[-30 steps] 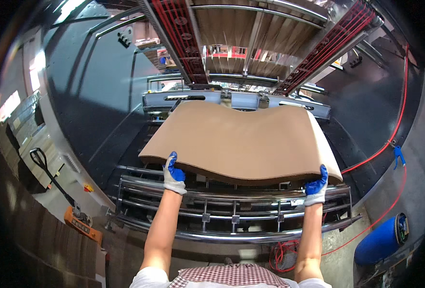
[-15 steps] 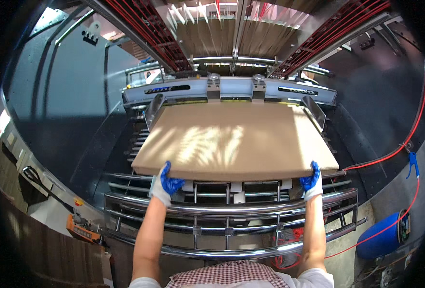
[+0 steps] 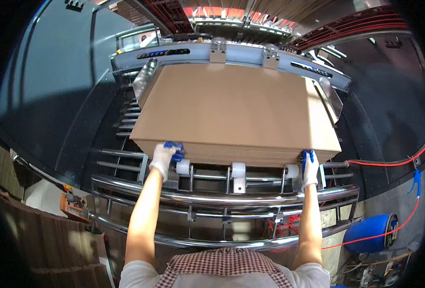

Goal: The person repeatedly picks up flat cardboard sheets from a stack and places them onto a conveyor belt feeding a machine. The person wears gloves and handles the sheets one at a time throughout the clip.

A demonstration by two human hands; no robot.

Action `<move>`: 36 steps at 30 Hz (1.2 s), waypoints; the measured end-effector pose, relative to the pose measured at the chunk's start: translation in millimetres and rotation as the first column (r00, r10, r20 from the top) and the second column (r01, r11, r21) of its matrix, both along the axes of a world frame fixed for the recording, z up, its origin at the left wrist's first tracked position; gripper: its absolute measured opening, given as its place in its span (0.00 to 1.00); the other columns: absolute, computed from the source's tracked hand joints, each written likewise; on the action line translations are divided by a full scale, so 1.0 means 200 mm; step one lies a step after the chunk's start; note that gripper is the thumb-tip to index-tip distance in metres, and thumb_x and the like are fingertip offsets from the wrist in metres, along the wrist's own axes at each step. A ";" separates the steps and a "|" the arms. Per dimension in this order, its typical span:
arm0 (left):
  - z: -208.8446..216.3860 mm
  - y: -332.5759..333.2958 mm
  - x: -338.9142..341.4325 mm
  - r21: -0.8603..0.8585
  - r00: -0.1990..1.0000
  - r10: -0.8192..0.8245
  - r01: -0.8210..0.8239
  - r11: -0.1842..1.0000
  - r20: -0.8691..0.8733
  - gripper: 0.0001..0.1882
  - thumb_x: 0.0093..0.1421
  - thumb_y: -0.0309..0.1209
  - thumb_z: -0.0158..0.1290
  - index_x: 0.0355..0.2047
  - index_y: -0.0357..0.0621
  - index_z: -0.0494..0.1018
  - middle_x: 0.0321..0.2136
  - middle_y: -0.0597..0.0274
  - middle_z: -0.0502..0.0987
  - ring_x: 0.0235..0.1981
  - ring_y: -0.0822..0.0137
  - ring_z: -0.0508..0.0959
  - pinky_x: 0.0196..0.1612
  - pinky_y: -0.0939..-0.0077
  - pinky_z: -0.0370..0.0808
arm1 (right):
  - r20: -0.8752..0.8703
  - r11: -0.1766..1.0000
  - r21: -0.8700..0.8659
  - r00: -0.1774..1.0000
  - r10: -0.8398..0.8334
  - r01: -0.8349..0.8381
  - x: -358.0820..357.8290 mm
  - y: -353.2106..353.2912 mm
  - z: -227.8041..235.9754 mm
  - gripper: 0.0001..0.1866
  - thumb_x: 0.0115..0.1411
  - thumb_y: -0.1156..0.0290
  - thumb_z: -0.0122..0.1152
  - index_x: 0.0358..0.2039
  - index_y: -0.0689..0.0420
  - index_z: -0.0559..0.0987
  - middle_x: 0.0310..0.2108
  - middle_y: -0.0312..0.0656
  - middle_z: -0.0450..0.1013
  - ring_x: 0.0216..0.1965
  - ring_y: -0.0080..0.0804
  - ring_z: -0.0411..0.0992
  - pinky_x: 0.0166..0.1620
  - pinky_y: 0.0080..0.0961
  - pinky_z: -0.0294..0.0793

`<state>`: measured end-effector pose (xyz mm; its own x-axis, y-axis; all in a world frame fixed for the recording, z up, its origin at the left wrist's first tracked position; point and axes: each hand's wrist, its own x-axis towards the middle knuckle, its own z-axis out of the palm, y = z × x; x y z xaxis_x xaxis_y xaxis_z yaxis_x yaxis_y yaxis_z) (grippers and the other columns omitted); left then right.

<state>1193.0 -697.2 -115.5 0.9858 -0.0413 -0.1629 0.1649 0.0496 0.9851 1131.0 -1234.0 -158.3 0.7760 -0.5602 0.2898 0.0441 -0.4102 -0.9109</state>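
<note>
A: Where's the cardboard stack [image 3: 236, 113]?

B: On the machine's feed bed, between the side guides [image 3: 328, 98], far edge against the blue bar [image 3: 222, 53]. Near edge sits over the white rollers [image 3: 238, 169].

A: Hands?

B: Left hand [image 3: 166, 156] and right hand [image 3: 309, 165], gloved, each grip a near corner of the stack.

A: So?

B: Looks mostly loaded; letting go remains, I'd judge.

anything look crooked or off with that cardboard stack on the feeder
Nothing stands out. The cardboard stack lies flat between the two metal side guides, its near edge even above the white rollers. The left hand and the right hand grip its near corners.
</note>
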 end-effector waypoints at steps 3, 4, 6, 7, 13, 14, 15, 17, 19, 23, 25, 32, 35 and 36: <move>-0.01 0.00 0.04 0.079 0.994 0.107 -0.105 0.991 -0.023 0.05 0.54 0.24 0.56 0.30 0.35 0.77 0.25 0.61 0.79 0.25 0.70 0.78 0.28 0.79 0.76 | -0.026 1.000 -0.010 1.000 -0.007 0.006 0.03 0.03 -0.05 0.14 0.63 0.67 0.54 0.41 0.66 0.75 0.37 0.43 0.75 0.36 0.26 0.68 0.45 0.24 0.68; -0.01 -0.01 0.03 0.049 0.993 0.105 -0.102 0.994 -0.057 0.05 0.55 0.25 0.56 0.30 0.35 0.77 0.25 0.61 0.79 0.25 0.71 0.78 0.28 0.79 0.76 | -0.025 0.999 -0.028 1.000 0.015 -0.016 0.03 0.02 -0.03 0.14 0.63 0.67 0.54 0.41 0.66 0.76 0.38 0.43 0.75 0.37 0.26 0.68 0.45 0.25 0.68; -0.08 0.05 0.00 0.030 0.994 0.106 -0.106 0.994 -0.015 0.08 0.55 0.27 0.58 0.32 0.34 0.77 0.25 0.63 0.78 0.26 0.72 0.77 0.30 0.79 0.75 | -0.049 0.995 -0.087 0.998 0.038 -0.042 0.00 0.11 0.08 0.15 0.63 0.66 0.55 0.42 0.66 0.77 0.38 0.42 0.75 0.39 0.26 0.69 0.46 0.26 0.69; -0.06 0.02 -0.02 0.235 0.988 0.104 -0.129 0.963 0.116 0.09 0.55 0.29 0.60 0.33 0.36 0.78 0.26 0.64 0.79 0.27 0.73 0.76 0.33 0.77 0.75 | -0.056 1.000 -0.021 0.998 -0.010 0.009 -0.04 0.08 0.09 0.16 0.63 0.64 0.55 0.43 0.64 0.78 0.39 0.40 0.76 0.38 0.27 0.70 0.46 0.27 0.70; -0.18 0.13 -0.05 -0.286 0.452 0.832 -0.792 0.540 0.321 0.18 0.59 0.35 0.59 0.46 0.38 0.73 0.40 0.60 0.77 0.40 0.68 0.75 0.48 0.72 0.72 | 0.328 0.895 0.347 0.857 -0.397 0.281 -0.09 -0.30 -0.07 0.17 0.66 0.58 0.49 0.46 0.57 0.77 0.43 0.39 0.75 0.43 0.27 0.71 0.47 0.29 0.70; -0.13 0.15 -0.03 -0.310 0.398 0.875 -0.825 0.473 0.275 0.21 0.60 0.39 0.57 0.49 0.38 0.71 0.44 0.59 0.75 0.43 0.67 0.73 0.50 0.71 0.70 | 0.296 0.870 0.303 0.830 -0.474 0.389 -0.08 -0.31 -0.05 0.18 0.66 0.59 0.49 0.47 0.58 0.76 0.46 0.40 0.74 0.45 0.29 0.71 0.49 0.30 0.70; -0.07 0.17 -0.01 -0.331 0.341 0.912 -0.854 0.402 0.226 0.24 0.61 0.42 0.55 0.51 0.38 0.68 0.47 0.57 0.73 0.46 0.67 0.72 0.52 0.69 0.68 | 0.269 0.834 0.253 0.793 -0.547 0.490 -0.08 -0.30 0.02 0.19 0.66 0.59 0.49 0.48 0.59 0.76 0.48 0.42 0.73 0.47 0.32 0.71 0.50 0.31 0.69; -0.10 0.29 0.10 -0.401 0.474 0.835 -0.733 0.549 0.277 0.29 0.63 0.49 0.50 0.55 0.40 0.65 0.51 0.56 0.70 0.48 0.64 0.70 0.54 0.64 0.67 | 0.327 0.841 0.285 0.778 -0.536 0.460 -0.02 -0.45 -0.02 0.23 0.67 0.61 0.47 0.57 0.63 0.68 0.57 0.47 0.66 0.54 0.38 0.66 0.58 0.34 0.65; -0.14 0.38 0.19 -0.444 0.625 0.756 -0.632 0.635 0.192 0.32 0.63 0.52 0.47 0.58 0.42 0.63 0.53 0.54 0.69 0.48 0.63 0.70 0.55 0.62 0.67 | 0.191 0.878 0.160 0.858 -0.477 0.452 0.06 -0.45 0.06 0.27 0.69 0.57 0.39 0.62 0.62 0.61 0.64 0.48 0.57 0.62 0.39 0.58 0.65 0.34 0.54; -0.12 0.22 0.33 -0.355 0.542 0.839 -0.776 0.522 0.050 0.33 0.63 0.54 0.44 0.59 0.43 0.62 0.54 0.50 0.68 0.50 0.57 0.72 0.54 0.60 0.69 | 0.493 0.874 0.475 0.791 -0.362 0.103 0.22 -0.80 -0.11 0.24 0.70 0.59 0.34 0.63 0.54 0.61 0.64 0.39 0.57 0.63 0.33 0.56 0.66 0.32 0.48; -0.19 0.34 0.31 -0.363 0.508 0.846 -0.766 0.530 0.163 0.33 0.63 0.55 0.44 0.59 0.43 0.63 0.54 0.49 0.68 0.51 0.56 0.72 0.54 0.59 0.70 | 0.475 0.862 0.375 0.728 -0.494 0.341 0.38 -0.64 -0.12 0.26 0.70 0.56 0.36 0.61 0.59 0.63 0.62 0.46 0.60 0.60 0.37 0.62 0.64 0.35 0.58; -0.35 0.39 0.43 -0.079 0.295 0.838 -0.926 0.369 0.458 0.25 0.66 0.45 0.44 0.58 0.46 0.61 0.51 0.55 0.70 0.49 0.59 0.73 0.54 0.65 0.71 | 0.430 0.776 0.292 0.648 -0.629 0.559 0.34 -0.49 -0.03 0.29 0.69 0.50 0.38 0.57 0.62 0.68 0.58 0.51 0.64 0.57 0.43 0.64 0.61 0.38 0.62; -0.11 0.18 0.35 -0.378 0.367 0.904 -0.823 0.425 0.217 0.23 0.66 0.42 0.45 0.59 0.48 0.60 0.51 0.56 0.70 0.51 0.59 0.71 0.55 0.66 0.70 | 0.438 0.731 0.258 0.598 -0.672 0.632 0.32 -0.48 -0.02 0.32 0.68 0.47 0.36 0.58 0.62 0.66 0.59 0.52 0.62 0.59 0.45 0.62 0.63 0.40 0.59; -0.15 0.22 0.36 -0.268 0.317 0.885 -0.870 0.414 0.341 0.23 0.66 0.43 0.44 0.58 0.47 0.61 0.51 0.56 0.70 0.51 0.59 0.71 0.55 0.65 0.69 | 0.411 0.722 0.290 0.599 -0.687 0.629 0.34 -0.44 -0.01 0.32 0.68 0.47 0.36 0.58 0.62 0.66 0.59 0.51 0.62 0.59 0.45 0.62 0.63 0.40 0.60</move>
